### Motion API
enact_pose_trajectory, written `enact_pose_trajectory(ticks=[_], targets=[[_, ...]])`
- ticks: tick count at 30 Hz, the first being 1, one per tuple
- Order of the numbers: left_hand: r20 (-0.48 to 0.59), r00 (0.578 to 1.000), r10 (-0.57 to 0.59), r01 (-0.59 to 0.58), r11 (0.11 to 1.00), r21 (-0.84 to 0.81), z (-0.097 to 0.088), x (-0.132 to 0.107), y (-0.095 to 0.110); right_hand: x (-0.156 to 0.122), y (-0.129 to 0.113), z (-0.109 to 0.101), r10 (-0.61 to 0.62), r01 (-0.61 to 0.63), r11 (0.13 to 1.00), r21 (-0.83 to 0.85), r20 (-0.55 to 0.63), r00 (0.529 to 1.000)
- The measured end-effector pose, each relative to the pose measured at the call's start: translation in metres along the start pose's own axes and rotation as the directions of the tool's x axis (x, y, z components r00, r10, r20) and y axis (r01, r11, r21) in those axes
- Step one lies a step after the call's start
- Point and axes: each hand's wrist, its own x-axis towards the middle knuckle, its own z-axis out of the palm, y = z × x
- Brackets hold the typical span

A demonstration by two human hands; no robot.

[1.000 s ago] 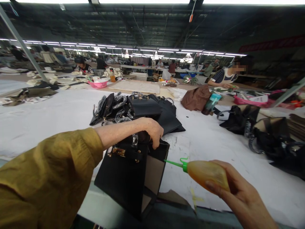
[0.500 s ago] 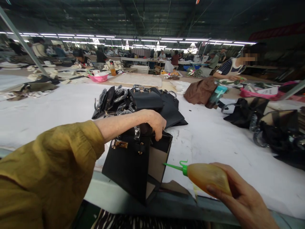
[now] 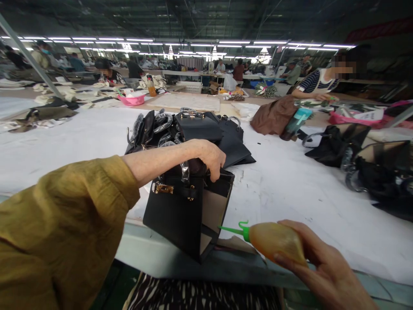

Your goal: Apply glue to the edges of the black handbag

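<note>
Patterned cloth (image 3: 206,297): dark and pale, lowest and nearest, below the left fingers (image 3: 215,175).
Mustard sleeve (image 3: 71,215): on the left forearm, nearer than the left fingers.
Right hand (image 3: 325,262): fingers (image 3: 298,228) wrapped round a squeeze bottle (image 3: 275,239), thumb along the near side.
Amber liquid: inside the squeeze bottle, within the right fingers.
Green nozzle (image 3: 246,234): pointing left from the right fingers, toward the open side of a black handbag (image 3: 174,219); impossible to tell whether touching.
Black handbag: directly under the left fingers, tilted, at the near edge of the white-covered tabletop (image 3: 290,185); beige inside facing the right fingers.
Gold clasp (image 3: 164,188): on the front panel, left of and below the left fingers.
Left hand (image 3: 213,155): fingers bent down, grasping the black handbag's upper edge.
More dark bags (image 3: 342,144): beyond the right fingers, to the right.
Handbag pile (image 3: 201,129): just behind the left fingers, handles plastic-wrapped.
Brown cloth bundle (image 3: 272,116): beyond the right fingers, beside a teal-lidded bottle (image 3: 298,122).
Pink basket (image 3: 131,100): far beyond the left fingers, leftward.
Co-worker in stripes (image 3: 318,82): far beyond the right fingers.
</note>
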Motion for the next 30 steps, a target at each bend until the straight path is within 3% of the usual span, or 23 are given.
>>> enact_pose_trajectory(ticks=[7,14,19,26,30], targets=[[-0.084,0.996,-0.021,0.029,0.995,0.097,-0.009,-0.018,0.002,-0.001,-0.003,0.007,0.034,-0.034,0.998,0.049,0.006,0.999],[-0.300,0.948,-0.107,0.181,0.956,0.231,-0.014,-0.043,0.027,0.013,0.005,0.012,0.118,-0.114,0.976,0.183,-0.010,0.993],[-0.490,0.867,-0.093,0.260,0.923,0.285,0.014,-0.049,0.034,0.022,0.010,0.016,0.111,-0.087,0.946,0.311,-0.062,0.992],[-0.650,0.759,-0.025,0.311,0.892,0.329,0.065,-0.048,0.042,0.021,0.019,0.030,0.093,-0.056,0.957,0.285,-0.118,0.989],[-0.656,0.752,-0.067,0.330,0.899,0.286,0.075,-0.051,0.051,0.022,0.029,0.040,0.090,-0.051,0.974,0.221,-0.171,0.981]])
